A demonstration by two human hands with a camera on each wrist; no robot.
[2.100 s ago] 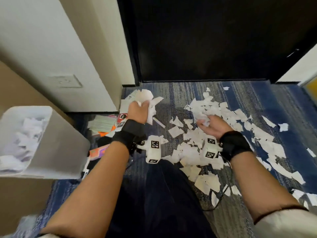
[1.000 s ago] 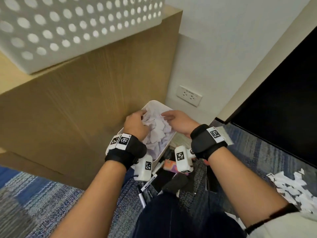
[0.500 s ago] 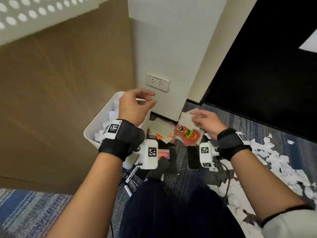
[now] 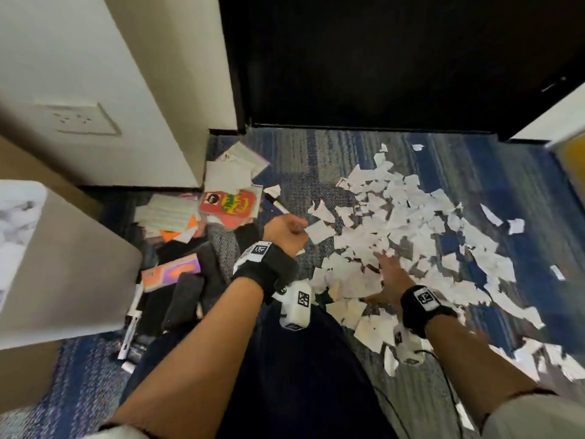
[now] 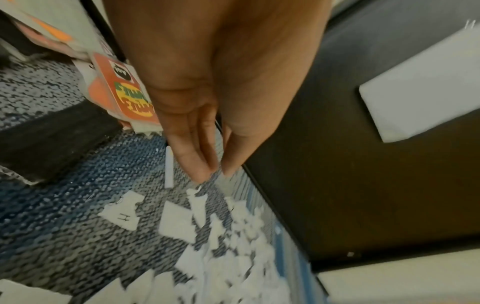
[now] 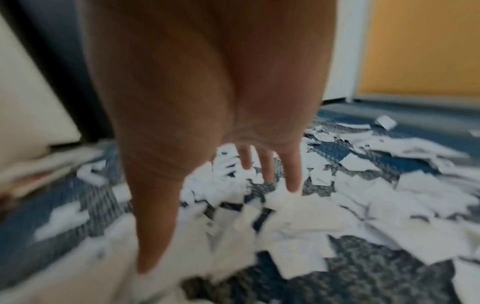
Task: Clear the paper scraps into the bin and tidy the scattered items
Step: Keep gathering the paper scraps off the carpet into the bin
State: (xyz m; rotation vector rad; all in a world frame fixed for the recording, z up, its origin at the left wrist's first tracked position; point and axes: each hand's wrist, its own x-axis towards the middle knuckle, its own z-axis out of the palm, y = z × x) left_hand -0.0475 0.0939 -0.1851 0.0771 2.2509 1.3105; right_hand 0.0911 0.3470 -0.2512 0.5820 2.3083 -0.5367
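Over the carpet [image 4: 316,160], the right hand [image 4: 391,277] lay flat with fingers straight and spread, palm down on the paper scraps [image 4: 411,217], its fingertips [image 6: 293,185] touching the white pieces. Beside it, the left hand [image 4: 285,232] hovered above the scraps' near edge, fingers loosely together and holding nothing; the wrist view showed them [image 5: 197,164] pointing down, nearly straight. Just beyond that hand lay an orange card [image 4: 229,204] among scattered cards and a white pen [image 5: 168,168]. Far left stood the bin [image 4: 63,264], scraps already inside.
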